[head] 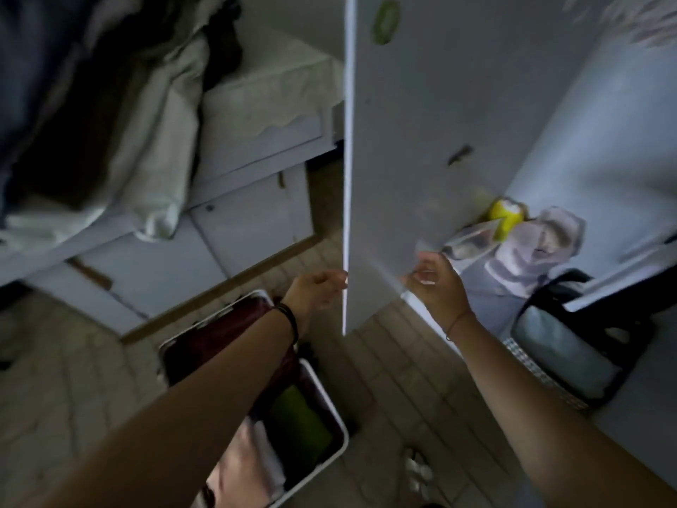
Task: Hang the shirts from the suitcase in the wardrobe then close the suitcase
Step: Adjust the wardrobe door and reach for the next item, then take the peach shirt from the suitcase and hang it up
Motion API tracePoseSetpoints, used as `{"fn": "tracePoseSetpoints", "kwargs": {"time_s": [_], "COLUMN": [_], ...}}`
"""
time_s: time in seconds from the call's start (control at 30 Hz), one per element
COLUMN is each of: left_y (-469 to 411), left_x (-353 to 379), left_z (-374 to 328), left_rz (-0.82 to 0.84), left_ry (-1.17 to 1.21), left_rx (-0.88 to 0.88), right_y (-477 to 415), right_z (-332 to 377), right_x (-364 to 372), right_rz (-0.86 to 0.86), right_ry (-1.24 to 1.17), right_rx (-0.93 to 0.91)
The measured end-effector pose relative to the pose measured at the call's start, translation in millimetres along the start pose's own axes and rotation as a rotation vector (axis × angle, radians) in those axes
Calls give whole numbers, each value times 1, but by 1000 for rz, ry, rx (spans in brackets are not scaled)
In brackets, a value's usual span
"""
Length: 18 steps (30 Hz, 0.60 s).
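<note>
Above the open suitcase (326,395), left hand (317,289) grips the wardrobe door (403,141) edge; right hand (437,284) beyond it, hold unclear

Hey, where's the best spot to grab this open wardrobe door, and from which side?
I'd take the door by its free vertical edge, low down, where the left hand meets it. Come from the left and wrap the fingers round that edge: the panel is thin, stands edge-on to you, and its broad face is flat and offers little to pinch.
</note>
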<state>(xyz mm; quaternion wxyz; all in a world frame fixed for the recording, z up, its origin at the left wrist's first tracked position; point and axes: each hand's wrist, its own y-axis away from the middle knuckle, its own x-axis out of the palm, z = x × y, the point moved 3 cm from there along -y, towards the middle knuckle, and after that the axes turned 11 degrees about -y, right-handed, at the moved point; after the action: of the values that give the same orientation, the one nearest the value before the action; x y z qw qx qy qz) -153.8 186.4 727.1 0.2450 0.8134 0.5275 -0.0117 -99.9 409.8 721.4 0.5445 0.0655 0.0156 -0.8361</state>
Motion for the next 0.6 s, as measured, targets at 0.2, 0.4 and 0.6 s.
{"fn": "tracePoseSetpoints", "kwargs": {"time_s": [0.2, 0.4, 0.6], "left_y": [48, 80, 105], "left_x": [-46, -46, -25], "left_z": [118, 245, 378], "left_rz": [-161, -322, -448], "left_ry": [159, 234, 246], "left_rx": [-207, -416, -568], "right_y": [27, 38, 64], "right_z": [-48, -135, -249], "right_x": [99, 177, 239], "right_rz": [242, 440, 622], "right_ry": [39, 86, 134], "right_rx": [70, 142, 219]}}
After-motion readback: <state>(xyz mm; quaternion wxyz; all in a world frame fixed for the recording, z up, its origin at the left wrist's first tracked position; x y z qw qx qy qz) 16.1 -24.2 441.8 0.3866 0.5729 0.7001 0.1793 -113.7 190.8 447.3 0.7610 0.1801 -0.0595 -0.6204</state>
